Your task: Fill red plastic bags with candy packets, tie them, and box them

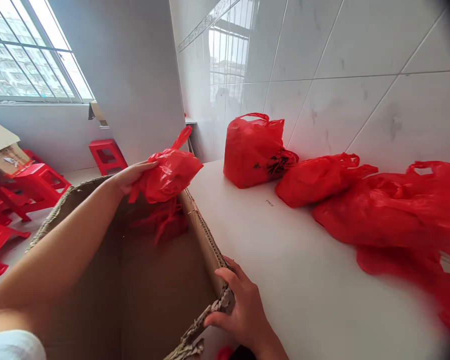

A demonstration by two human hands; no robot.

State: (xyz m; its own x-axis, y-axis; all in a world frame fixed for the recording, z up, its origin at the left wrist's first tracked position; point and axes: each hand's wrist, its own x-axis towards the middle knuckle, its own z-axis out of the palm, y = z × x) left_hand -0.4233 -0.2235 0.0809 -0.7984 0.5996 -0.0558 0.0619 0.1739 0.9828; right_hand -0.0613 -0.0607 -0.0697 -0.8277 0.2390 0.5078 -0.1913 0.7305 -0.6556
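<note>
My left hand (pixel 132 175) is closed on a bunched red plastic bag (pixel 168 172), held over the far end of an open cardboard box (pixel 200 235). Another red bag (pixel 161 220) lies inside the box below it. My right hand (pixel 242 307) grips the torn near edge of the box's right wall, fingers curled over the cardboard. The box stands against the left edge of a white counter (pixel 285 280).
On the counter against the tiled wall (pixel 341 65) stand a filled red bag (pixel 253 150) and several flatter red bags (pixel 378 205). Red plastic stools (pixel 33 185) and another cardboard box (pixel 2 150) sit on the floor at left, below a window (pixel 26 55).
</note>
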